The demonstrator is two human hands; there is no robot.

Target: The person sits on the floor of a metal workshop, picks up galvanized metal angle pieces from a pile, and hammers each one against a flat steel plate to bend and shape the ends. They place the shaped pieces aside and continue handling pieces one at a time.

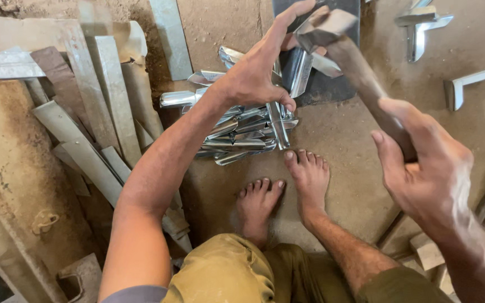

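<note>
No packages, labels, signs or screens are to be seen anywhere in the frame.

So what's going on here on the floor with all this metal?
A person squats barefoot on a dirt floor. The right hand grips a hammer by its wooden handle, head raised. The left hand holds a shiny bent metal piece on a dark flat block. A pile of similar pieces lies by the feet, with long metal strips to the left.
</note>
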